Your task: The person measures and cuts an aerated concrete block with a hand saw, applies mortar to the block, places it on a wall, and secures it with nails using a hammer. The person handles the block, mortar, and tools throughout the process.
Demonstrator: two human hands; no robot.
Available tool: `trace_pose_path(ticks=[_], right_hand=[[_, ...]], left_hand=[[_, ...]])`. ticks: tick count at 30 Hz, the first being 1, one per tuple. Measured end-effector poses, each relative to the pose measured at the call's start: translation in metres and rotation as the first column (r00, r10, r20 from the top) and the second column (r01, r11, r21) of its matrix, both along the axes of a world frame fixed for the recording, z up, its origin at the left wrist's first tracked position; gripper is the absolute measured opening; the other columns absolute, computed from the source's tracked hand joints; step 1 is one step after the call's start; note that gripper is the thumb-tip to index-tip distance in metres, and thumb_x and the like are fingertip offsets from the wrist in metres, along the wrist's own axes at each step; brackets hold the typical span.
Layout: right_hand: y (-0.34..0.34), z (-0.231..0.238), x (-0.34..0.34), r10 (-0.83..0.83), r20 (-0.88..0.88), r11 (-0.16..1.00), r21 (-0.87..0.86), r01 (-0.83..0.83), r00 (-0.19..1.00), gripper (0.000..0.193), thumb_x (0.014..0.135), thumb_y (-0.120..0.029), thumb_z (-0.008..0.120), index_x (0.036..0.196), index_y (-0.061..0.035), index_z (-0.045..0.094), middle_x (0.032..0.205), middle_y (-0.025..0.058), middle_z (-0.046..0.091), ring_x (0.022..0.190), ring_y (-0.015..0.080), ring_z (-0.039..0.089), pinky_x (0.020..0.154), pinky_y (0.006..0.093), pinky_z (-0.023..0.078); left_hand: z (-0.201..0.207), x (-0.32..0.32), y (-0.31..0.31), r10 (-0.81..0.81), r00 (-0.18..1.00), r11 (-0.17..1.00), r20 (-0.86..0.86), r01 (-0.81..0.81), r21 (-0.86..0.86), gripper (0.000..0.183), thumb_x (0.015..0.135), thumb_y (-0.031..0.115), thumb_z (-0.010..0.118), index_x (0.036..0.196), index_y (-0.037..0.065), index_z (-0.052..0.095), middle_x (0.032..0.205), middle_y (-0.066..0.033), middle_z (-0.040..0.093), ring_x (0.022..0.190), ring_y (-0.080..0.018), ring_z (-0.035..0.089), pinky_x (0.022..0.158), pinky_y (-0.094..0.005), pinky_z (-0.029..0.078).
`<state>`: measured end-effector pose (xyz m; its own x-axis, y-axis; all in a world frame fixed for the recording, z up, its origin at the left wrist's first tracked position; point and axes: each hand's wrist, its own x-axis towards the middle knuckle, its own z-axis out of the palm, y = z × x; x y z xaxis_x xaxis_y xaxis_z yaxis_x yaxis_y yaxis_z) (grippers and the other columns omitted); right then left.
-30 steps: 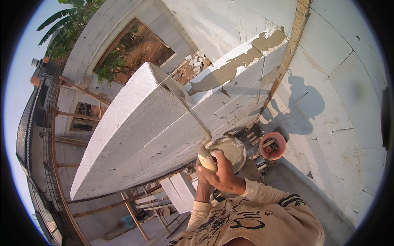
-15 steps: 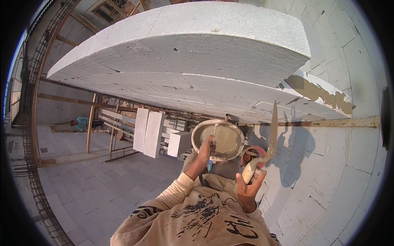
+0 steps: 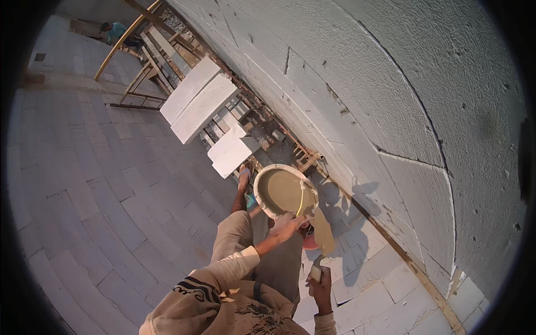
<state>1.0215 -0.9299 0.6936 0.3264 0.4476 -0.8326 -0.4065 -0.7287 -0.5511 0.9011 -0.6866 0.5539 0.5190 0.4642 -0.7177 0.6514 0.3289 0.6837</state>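
Note:
A round bucket point(image 3: 260, 202) of grey-brown mortar point(image 3: 282, 190) is in front of my legs. My left hand point(image 3: 287, 224) is closed at its near rim, where the thin handle point(image 3: 302, 196) comes down. The fingers are partly hidden, so I cannot tell whether they grip rim or handle. My right hand point(image 3: 320, 288) is wrapped round the grip of a trowel point(image 3: 322, 231). Its mortar-coated blade points up beside the bucket's right side. A red object point(image 3: 310, 242) shows partly beneath the bucket.
A tall wall of pale blocks point(image 3: 357, 111) rises on the right, with a wooden strip point(image 3: 399, 248) along its foot. Loose white blocks point(image 3: 204, 100) lie on planks ahead. Wooden poles point(image 3: 125, 40) and another person point(image 3: 114, 33) are at the far left.
My view has swung down and to the right. The trowel has come down beside the bucket's rim. My left hand has shifted from over the bucket to its near edge.

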Motion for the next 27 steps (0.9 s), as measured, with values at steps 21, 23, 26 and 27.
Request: trace_pose_path(ticks=[21,23,26,27], right_hand=[[0.218,-0.280,0.023,0.930,0.179,0.308,0.092,-0.947,0.320,0.037,0.087,-0.029,0.078,0.109,-0.0015,0.069,0.092,0.0212,0.071,0.085,0.0429,0.068,0.075,0.0485,0.053],[0.238,-0.242,0.040,0.957,0.105,0.266,0.062,-0.962,0.272,0.039,0.087,-0.030,0.078,0.113,-0.0023,0.069,0.090,0.0195,0.072,0.080,0.0394,0.069,0.076,0.0469,0.054],[0.272,-0.203,0.055,0.989,0.099,0.108,0.064,-0.992,0.114,0.039,0.086,-0.028,0.080,0.114,-0.0027,0.069,0.089,0.0196,0.072,0.077,0.0386,0.070,0.074,0.0453,0.055],[0.285,-0.194,0.058,0.996,0.091,0.021,0.031,-0.999,0.024,0.040,0.085,-0.027,0.080,0.114,-0.0026,0.070,0.088,0.0201,0.072,0.078,0.0390,0.069,0.073,0.0449,0.055]], left_hand=[[-0.001,-0.091,0.019,0.619,0.766,0.703,-0.176,-0.639,-0.312,0.048,0.096,0.046,0.062,0.092,-0.001,0.057,0.071,-0.0190,0.055,0.070,-0.0343,0.054,0.070,-0.0438,0.042],[0.004,-0.098,0.016,0.696,0.696,0.630,-0.175,-0.709,-0.316,0.046,0.096,0.044,0.063,0.089,-0.001,0.055,0.071,-0.0164,0.052,0.070,-0.0288,0.050,0.069,-0.0404,0.041],[0.006,-0.109,0.012,0.790,0.593,0.527,-0.157,-0.787,-0.320,0.044,0.097,0.042,0.063,0.088,-0.001,0.054,0.072,-0.0139,0.050,0.073,-0.0235,0.045,0.069,-0.0373,0.039],[0.005,-0.112,0.012,0.818,0.556,0.492,-0.149,-0.810,-0.319,0.044,0.097,0.041,0.063,0.088,-0.001,0.055,0.073,-0.0134,0.050,0.074,-0.0223,0.044,0.069,-0.0366,0.039]])
